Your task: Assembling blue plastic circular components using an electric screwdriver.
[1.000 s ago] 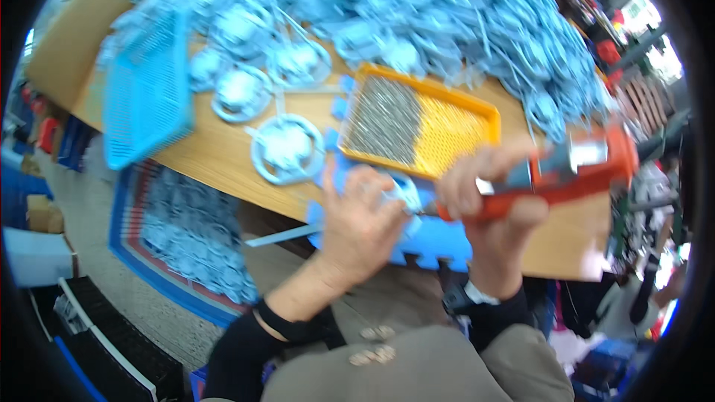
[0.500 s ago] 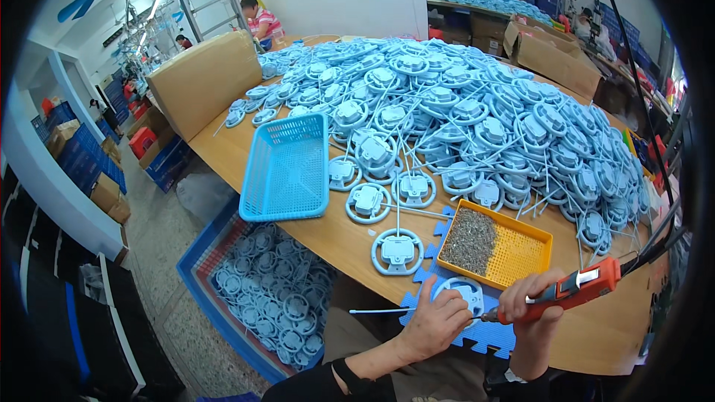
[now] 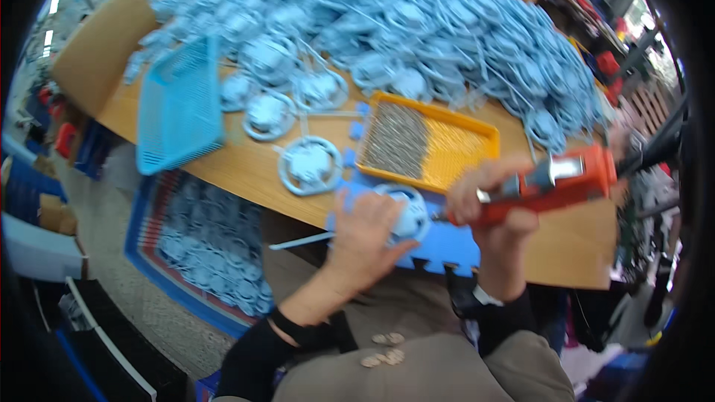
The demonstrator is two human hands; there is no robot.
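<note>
My right hand (image 3: 488, 201) grips an orange electric screwdriver (image 3: 555, 182), its tip pointing left at a round light-blue plastic part (image 3: 406, 212). That part lies on a blue foam mat (image 3: 439, 246) at the table's near edge. My left hand (image 3: 365, 242) rests on the part and holds it down. An orange tray (image 3: 454, 152) half filled with small metal screws sits just beyond the mat. Another round light-blue part (image 3: 309, 164) lies to the left on the wooden table (image 3: 246, 171).
A large heap of light-blue parts with cords (image 3: 417, 37) covers the far table. A blue mesh basket (image 3: 179, 108) sits at the left. A blue crate (image 3: 197, 246) holding more parts stands on the floor below. A cardboard box (image 3: 93, 48) is at far left.
The view has swung down and closer to the work. My hands stay on the part and the screwdriver at the foam mat.
</note>
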